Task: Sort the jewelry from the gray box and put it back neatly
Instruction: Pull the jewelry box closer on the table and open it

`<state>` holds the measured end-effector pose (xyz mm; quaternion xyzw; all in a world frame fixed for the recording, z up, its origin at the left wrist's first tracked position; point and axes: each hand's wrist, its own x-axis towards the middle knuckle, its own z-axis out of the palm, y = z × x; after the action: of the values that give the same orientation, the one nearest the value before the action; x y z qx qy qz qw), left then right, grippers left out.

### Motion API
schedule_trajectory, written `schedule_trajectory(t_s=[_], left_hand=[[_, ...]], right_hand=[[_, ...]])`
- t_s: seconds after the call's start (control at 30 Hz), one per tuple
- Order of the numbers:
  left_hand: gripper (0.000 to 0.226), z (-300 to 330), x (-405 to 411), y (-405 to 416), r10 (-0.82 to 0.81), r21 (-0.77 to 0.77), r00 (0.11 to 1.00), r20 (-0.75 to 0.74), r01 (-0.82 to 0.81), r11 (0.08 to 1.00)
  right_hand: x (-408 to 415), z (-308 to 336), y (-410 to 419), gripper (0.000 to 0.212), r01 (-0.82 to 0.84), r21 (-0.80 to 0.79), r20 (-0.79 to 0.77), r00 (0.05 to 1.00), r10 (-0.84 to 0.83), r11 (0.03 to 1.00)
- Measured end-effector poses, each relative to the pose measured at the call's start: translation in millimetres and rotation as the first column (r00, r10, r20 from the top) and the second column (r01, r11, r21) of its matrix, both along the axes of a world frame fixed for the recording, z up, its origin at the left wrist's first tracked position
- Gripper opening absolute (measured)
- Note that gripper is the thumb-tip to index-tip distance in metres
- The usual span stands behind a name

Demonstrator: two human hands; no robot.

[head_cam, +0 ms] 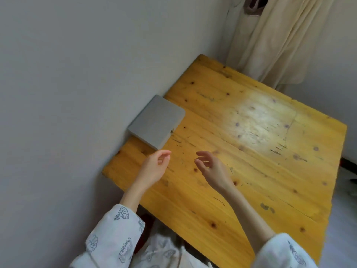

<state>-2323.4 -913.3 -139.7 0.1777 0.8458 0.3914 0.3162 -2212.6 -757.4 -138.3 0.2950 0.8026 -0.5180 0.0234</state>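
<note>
Both hands' fingers (164,154) near closed gray box (156,121)

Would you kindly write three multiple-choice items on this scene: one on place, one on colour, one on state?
1. Where is the box?
A. against the wall
B. at the table's middle
C. on the floor

2. What colour is the table?
A. white
B. yellow
C. black

3. How is the box's lid?
A. closed
B. wide open
C. removed

Answers:
1 A, one edge lies along the wall.
2 B, its planks are yellow wood.
3 A, the lid lies flat, clasp at the front edge; the left hand and right hand hold nothing.
</note>
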Motion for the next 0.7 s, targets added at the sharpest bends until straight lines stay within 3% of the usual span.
schedule_trajectory(t_s=[0.17, 0.3, 0.47, 0.57, 0.7], left_hand=[[0.029, -22.7, -82.3, 7.5, -0.140, -0.151, 0.987, -0.081, 0.127, 0.980], [0.036, -51.0, -118.2, 12.7, -0.262, -0.226, 0.953, -0.150, 0.225, 0.948], [0.067, -95.9, -133.9, 23.9, -0.526, -0.465, 0.826, -0.202, 0.392, 0.794], [0.084, -117.5, -134.7, 32.7, -0.631, -0.593, 0.729, -0.266, 0.392, 0.703], [0.090, -137.8, -128.8, 37.2, -0.635, -0.633, 0.651, -0.416, 0.294, 0.716]], right_hand=[[-68.5, -29.6, -17.4, 0.027, 0.179, -0.112, 0.077, 0.982, -0.172, 0.977], [-112.2, -58.2, -23.5, 0.033, 0.163, -0.239, 0.196, 0.974, -0.117, 0.957], [-153.3, -93.8, -7.7, 0.039, 0.244, -0.273, 0.267, 0.949, -0.171, 0.931], [-167.5, -111.2, 2.5, 0.040, 0.371, -0.364, 0.271, 0.920, -0.284, 0.854], [-180.0, -130.3, 9.0, 0.030, 0.412, -0.426, 0.202, 0.911, -0.359, 0.805]])
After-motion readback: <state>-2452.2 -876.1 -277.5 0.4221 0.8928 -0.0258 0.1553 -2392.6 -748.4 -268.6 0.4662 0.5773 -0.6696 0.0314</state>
